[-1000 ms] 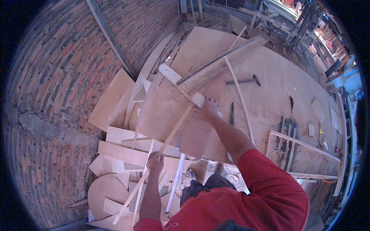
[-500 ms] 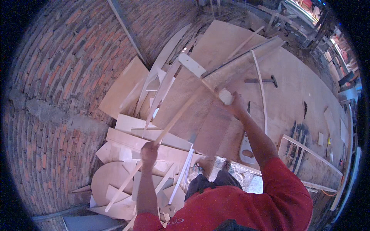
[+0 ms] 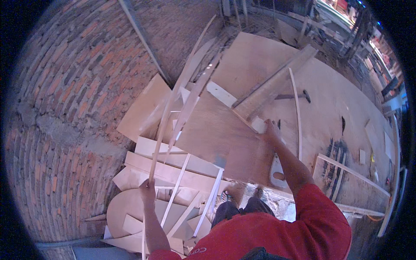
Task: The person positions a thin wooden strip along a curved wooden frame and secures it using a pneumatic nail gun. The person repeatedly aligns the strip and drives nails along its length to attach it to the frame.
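Close to the brick wall, my left hand (image 3: 147,189) is closed round a long thin wooden strip (image 3: 164,123). The strip rises from the fist toward the far wall and bows slightly. My right hand (image 3: 271,131) is closed on a pale block (image 3: 259,125), over the large plywood sheet. That block sits at the near end of a long tapered wooden piece (image 3: 277,82) with a dark edge. A flat white piece (image 3: 221,94) lies at its other near corner. Beyond my right hand rests a hammer (image 3: 294,95), beside a thin curved strip (image 3: 296,110).
A handsaw's pale handle (image 3: 277,172) lies at the plywood sheet's (image 3: 342,93) near edge. Several offcuts and a round board (image 3: 123,208) are piled at the left, against the brick wall (image 3: 78,112). A narrow wooden frame (image 3: 353,175) lies at the right.
My left hand has moved left and nearer, swinging the strip away from the tapered piece toward the wall. My right hand has come slightly nearer with the pale block and tapered piece.
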Tool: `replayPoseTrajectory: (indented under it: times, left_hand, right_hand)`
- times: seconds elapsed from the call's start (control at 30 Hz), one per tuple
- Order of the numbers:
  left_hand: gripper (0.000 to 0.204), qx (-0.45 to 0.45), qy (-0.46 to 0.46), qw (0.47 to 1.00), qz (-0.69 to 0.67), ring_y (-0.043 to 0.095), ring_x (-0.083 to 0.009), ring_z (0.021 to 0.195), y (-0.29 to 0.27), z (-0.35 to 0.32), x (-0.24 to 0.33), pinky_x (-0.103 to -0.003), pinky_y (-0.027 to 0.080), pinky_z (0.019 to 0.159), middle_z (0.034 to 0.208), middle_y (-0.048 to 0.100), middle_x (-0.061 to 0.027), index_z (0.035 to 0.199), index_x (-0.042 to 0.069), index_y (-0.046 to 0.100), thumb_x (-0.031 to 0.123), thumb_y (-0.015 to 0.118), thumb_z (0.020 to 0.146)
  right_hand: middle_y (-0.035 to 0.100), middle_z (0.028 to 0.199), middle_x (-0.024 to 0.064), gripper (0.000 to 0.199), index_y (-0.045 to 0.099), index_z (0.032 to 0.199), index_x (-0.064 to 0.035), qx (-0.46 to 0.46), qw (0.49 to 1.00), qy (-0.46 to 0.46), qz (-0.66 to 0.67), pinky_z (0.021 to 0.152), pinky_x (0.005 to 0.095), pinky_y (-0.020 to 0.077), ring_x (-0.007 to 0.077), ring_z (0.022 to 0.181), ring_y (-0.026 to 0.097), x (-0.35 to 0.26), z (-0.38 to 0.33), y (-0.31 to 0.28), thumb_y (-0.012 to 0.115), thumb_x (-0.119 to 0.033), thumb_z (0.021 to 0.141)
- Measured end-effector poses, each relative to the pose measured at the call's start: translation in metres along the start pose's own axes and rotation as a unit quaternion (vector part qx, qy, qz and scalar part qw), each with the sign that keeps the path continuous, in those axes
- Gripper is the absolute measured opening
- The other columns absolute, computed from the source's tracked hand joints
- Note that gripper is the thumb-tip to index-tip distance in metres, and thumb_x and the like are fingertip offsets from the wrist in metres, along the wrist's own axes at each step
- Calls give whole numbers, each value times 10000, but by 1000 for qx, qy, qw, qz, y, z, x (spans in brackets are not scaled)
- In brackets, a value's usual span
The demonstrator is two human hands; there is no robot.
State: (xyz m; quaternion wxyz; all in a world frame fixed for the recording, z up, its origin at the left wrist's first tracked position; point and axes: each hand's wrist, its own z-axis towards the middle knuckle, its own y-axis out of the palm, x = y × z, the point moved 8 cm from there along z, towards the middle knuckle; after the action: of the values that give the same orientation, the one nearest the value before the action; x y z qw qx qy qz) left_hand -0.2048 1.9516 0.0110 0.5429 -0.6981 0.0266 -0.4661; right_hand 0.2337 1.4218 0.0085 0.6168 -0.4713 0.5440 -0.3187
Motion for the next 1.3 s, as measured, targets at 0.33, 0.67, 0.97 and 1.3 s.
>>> replayPoseTrajectory:
  times: [0.33, 0.67, 0.97, 1.3]
  left_hand:
    - [260, -172, -163, 920, -311, 427, -34, 572, 26, -122, 32, -253, 317, 505, 614, 491, 53, 810, 31, 695, 233, 675, 974]
    - [335, -294, -137, 906, -272, 468, -39, 514, 82, -182, 66, -253, 372, 454, 609, 520, 52, 924, 16, 754, 339, 705, 1000]
    - [277, -348, -63, 921, -160, 461, -21, 579, 90, -199, 109, -264, 342, 497, 626, 519, 84, 1006, 33, 786, 303, 729, 992]
    - [325, -356, 36, 926, -121, 547, -52, 702, 120, -233, 158, -266, 457, 614, 769, 644, 26, 1185, 1, 756, 239, 756, 964]
  right_hand:
    - [531, 1474, 223, 817, 583, 1426, -94, 23, 999, -11, 24, 1128, 594, 363, 398, 1386, 473, -77, -14, -13, 820, -550, 791]
    - [697, 1105, 114, 582, 599, 1334, -67, -71, 707, 7, 704, 957, 482, 545, 279, 1062, 684, -163, 14, -46, 761, -443, 920]
    - [696, 1111, 98, 257, 544, 1256, -92, -130, 628, 43, 766, 925, 460, 594, 260, 1031, 710, -43, -10, -71, 624, -184, 1030]
    - [707, 1126, 96, 247, 532, 1254, -98, -52, 619, 71, 781, 922, 461, 595, 264, 1062, 717, 66, -91, -148, 622, -178, 1038]
